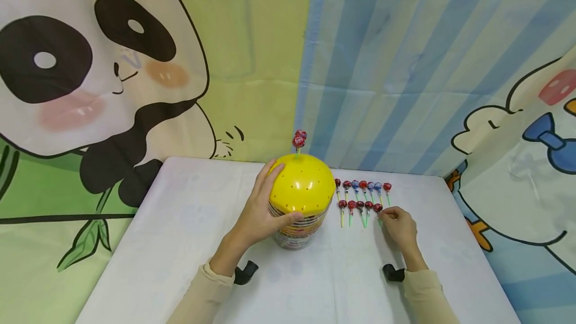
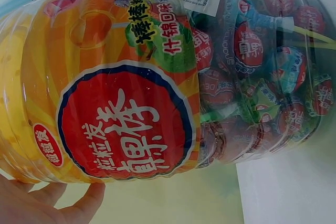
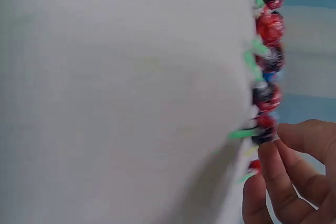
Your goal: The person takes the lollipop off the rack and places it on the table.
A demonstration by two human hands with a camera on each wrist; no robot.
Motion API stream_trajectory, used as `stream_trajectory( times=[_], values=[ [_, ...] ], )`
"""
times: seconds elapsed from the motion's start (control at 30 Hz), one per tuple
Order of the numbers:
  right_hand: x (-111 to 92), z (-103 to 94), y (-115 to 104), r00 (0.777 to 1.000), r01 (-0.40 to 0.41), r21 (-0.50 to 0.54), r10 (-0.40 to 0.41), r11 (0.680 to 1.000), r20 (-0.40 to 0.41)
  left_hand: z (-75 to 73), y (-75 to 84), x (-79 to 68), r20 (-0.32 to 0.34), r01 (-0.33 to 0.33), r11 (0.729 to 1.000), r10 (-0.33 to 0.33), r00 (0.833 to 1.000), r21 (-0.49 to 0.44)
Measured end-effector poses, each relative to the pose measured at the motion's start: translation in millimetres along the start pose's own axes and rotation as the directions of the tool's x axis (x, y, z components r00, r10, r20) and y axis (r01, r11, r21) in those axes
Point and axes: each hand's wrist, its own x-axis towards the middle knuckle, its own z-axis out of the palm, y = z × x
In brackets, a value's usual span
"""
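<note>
A clear plastic lollipop jar with an orange and red label stands upright, full of wrapped lollipops. Its domed yellow lid is dotted with small holes. Lollipops with red wrappers stick up from the lid's top. My left hand grips the jar from the left at the lid, thumb across the near side. To the right of the jar, my right hand pinches a dark red lollipop with a green stick at the right end of the near row. Its fingertips are at the candy head.
Behind the near row lies a far row of red and blue lollipops, sticks toward me. Both rows lie on a white-covered table. A cartoon panda curtain hangs close behind the table. Black straps show at the wrists.
</note>
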Motion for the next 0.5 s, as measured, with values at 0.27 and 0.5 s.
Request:
stream_trajectory(
  times=[0.27, 0.5],
  values=[
    [9.3, -24.1, -99.6, 0.957, 0.289, 0.191, -0.285, 0.938, -0.046, 0.1, 0.0, -0.9, 0.001, 0.008, 1.000, -0.008, 1.000, -0.001],
    [-7.6, -34.8, -208.3, 0.832, 0.501, 0.424, -0.554, 0.755, 0.003, -0.4, 2.1, -0.8, 0.006, 0.011, 1.000, -0.011, 1.000, -0.005]
  ],
)
